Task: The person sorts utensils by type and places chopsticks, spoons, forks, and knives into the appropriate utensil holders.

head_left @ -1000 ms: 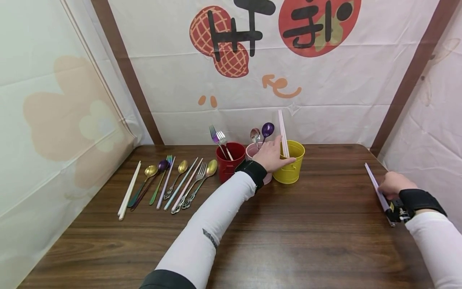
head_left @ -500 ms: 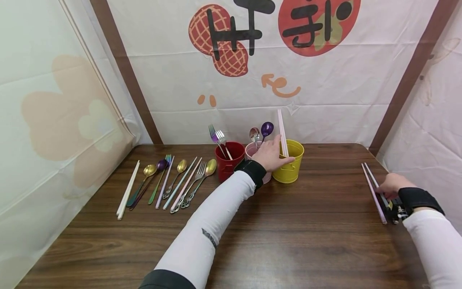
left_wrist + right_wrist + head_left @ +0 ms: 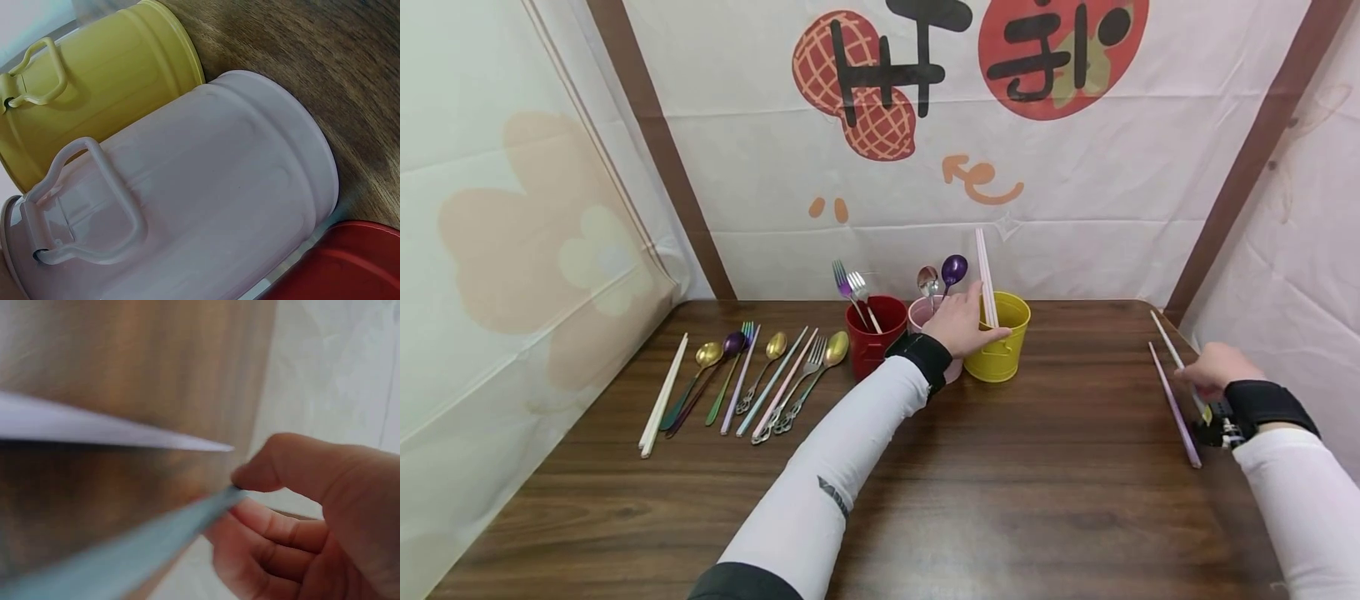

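Observation:
In the head view my left hand (image 3: 964, 327) reaches over the pink bucket (image 3: 206, 181), thumb stretched toward the rim of the yellow bucket (image 3: 996, 362). Two pale pink chopsticks (image 3: 986, 275) stand in the yellow bucket just behind that hand. At the far right, my right hand (image 3: 1219, 367) pinches a pale blue-grey chopstick (image 3: 137, 550) between thumb and fingers. A lilac chopstick (image 3: 1176, 407) lies on the table to the left of the held one. Most of the pink bucket's rim is hidden by my left hand in the head view.
The red bucket (image 3: 867, 354) holds two forks (image 3: 859, 292). A silver spoon (image 3: 928, 279) and a purple spoon (image 3: 954, 268) stick out of the pink bucket. Several chopsticks, spoons and forks lie in a row at left, from white chopsticks (image 3: 662, 396) to a gold-bowled spoon (image 3: 835, 348).
At first the chopsticks at right lay close together. My right hand has parted them and moved the pale one forward, leaving the lilac one on its left. My left hand stays put.

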A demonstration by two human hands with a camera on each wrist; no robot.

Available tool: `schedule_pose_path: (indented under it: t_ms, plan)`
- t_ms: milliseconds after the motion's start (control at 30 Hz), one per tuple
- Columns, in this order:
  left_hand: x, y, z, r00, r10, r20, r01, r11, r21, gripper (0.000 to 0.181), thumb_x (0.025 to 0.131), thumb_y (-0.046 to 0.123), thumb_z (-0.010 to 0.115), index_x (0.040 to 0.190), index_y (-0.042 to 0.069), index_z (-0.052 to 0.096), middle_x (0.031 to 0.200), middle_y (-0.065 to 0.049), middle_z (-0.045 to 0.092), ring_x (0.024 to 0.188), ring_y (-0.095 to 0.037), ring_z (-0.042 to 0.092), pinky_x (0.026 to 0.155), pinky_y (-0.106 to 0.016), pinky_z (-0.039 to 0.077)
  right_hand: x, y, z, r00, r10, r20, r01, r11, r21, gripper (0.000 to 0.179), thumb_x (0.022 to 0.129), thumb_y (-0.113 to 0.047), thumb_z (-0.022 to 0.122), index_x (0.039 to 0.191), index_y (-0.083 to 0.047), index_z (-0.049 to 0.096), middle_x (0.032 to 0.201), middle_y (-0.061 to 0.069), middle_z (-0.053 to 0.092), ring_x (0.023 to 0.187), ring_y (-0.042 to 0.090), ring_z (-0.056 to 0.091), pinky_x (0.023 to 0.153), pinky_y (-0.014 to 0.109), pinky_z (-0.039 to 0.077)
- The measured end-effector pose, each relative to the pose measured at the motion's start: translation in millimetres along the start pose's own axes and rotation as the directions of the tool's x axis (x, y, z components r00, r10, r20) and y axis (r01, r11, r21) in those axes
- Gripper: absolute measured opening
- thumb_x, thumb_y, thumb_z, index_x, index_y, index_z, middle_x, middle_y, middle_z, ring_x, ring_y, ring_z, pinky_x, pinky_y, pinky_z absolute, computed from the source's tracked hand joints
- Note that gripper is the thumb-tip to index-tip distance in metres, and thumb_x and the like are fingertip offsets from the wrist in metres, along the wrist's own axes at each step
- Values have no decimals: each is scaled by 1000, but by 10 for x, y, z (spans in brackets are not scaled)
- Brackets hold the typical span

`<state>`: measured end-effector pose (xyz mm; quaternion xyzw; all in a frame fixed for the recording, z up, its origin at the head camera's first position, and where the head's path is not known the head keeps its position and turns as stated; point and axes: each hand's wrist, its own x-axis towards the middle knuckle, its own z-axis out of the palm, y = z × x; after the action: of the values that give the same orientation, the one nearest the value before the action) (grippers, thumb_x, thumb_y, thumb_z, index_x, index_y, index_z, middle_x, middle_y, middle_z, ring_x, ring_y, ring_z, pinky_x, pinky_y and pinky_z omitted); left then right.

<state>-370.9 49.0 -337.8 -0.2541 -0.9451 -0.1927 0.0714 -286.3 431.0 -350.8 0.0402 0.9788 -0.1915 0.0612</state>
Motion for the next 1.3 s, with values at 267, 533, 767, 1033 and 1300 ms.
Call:
schedule_pose_path:
  t_ms: [267, 533, 767, 1033, 1300]
  plan:
    - [10, 10, -19, 1000, -3, -1, 3, 1000, -1, 82, 84, 62, 64, 139, 12, 29, 108, -4, 56, 106, -20, 56, 95, -34, 46, 41, -508, -400, 936, -150, -318, 118, 986, -118, 28, 88, -18, 61, 73, 6, 60, 70, 21, 60, 69, 41, 57, 62, 51, 45]
    - [-36, 16, -47, 1000, -24, 3, 24, 1000, -16, 84, 84, 63, 63, 141, 13, 28, 113, -5, 56, 111, -21, 55, 97, -36, 46, 25, -1256, -612, 820, -225, -526, 225, 972, -65, 30, 93, -19, 51, 104, 9, 56, 99, 31, 62, 86, 47, 58, 70, 58, 42]
    - [-31, 7, -35, 1000, -22, 8, 22, 1000, -12, 87, 84, 63, 63, 144, 12, 26, 117, -6, 57, 114, -21, 55, 98, -36, 45, -12, -1718, -619, 713, -311, -628, 358, 932, -56, 27, 99, -18, 48, 107, 7, 56, 99, 28, 62, 89, 43, 59, 73, 55, 43]
    - [-6, -15, 0, 1000, -25, 6, 25, 1000, -7, 88, 83, 65, 63, 144, 13, 26, 118, -7, 57, 115, -22, 54, 99, -37, 44, -13, -1963, -561, 637, -339, -692, 468, 884, -2, 24, 100, -16, 49, 110, 6, 51, 98, 26, 65, 89, 38, 62, 69, 40, 41]
    - [5, -1, 19, 1000, -25, 14, 25, 1000, -10, 85, 83, 64, 63, 142, 14, 27, 115, -6, 56, 112, -21, 55, 97, -37, 45, 74, -2036, -405, 638, -328, -696, 545, 831, 107, 25, 102, -17, 45, 113, 5, 48, 98, 22, 69, 83, 26, 66, 67, 21, 38]
